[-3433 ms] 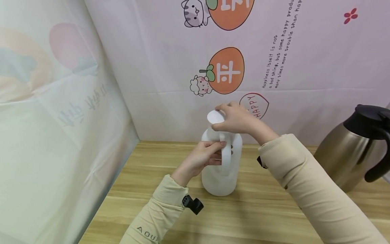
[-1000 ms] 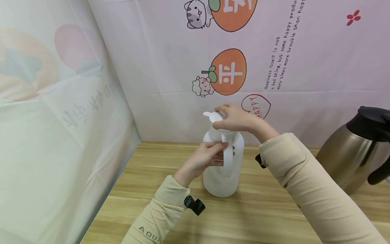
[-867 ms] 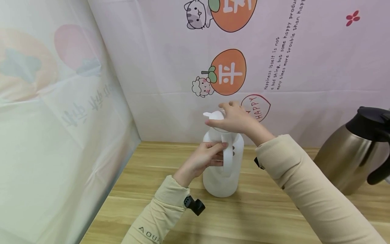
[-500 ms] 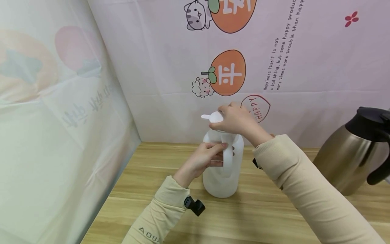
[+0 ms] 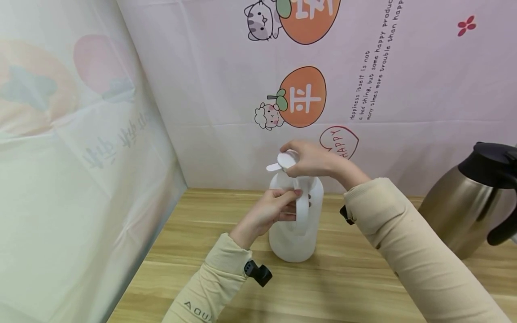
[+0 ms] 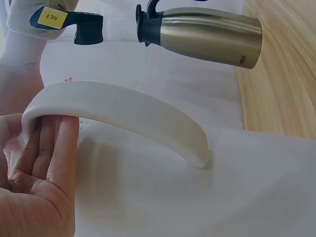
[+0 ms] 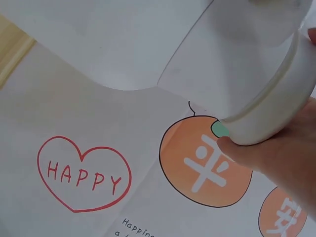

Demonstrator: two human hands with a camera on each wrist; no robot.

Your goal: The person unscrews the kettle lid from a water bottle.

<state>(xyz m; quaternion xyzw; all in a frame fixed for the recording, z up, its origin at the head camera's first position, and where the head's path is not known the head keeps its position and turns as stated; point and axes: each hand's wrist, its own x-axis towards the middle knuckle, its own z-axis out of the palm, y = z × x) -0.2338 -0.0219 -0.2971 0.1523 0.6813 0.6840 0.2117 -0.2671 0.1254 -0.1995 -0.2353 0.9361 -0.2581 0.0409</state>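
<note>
A white jug (image 5: pixel 288 246) stands upright on the wooden table near the back wall. My left hand (image 5: pixel 272 207) grips its curved handle (image 5: pixel 301 213). The left wrist view shows the fingers of the left hand (image 6: pixel 47 170) hooked under the top of the handle (image 6: pixel 123 104). Over the jug's mouth, my right hand (image 5: pixel 313 158) holds the round white lid (image 5: pixel 286 160) by its edge, thumb on the near side. A small tab on the lid points left and slightly toward me. In the right wrist view, the right hand's (image 7: pixel 286 143) thumb presses the lid's rim (image 7: pixel 269 116).
To the right stands a steel thermos jug (image 5: pixel 456 206) with a black lid and handle. A printed cloth (image 5: pixel 218 89) hangs behind the table (image 5: pixel 202 215), and a pale sheet (image 5: pixel 81 193) hangs along the left side. Both forearms carry black wrist straps.
The lid has turned, its tab swinging into view and then toward me. The right hand loosened, shifted its grip and took the lid's edge again. The left hand stays on the handle.
</note>
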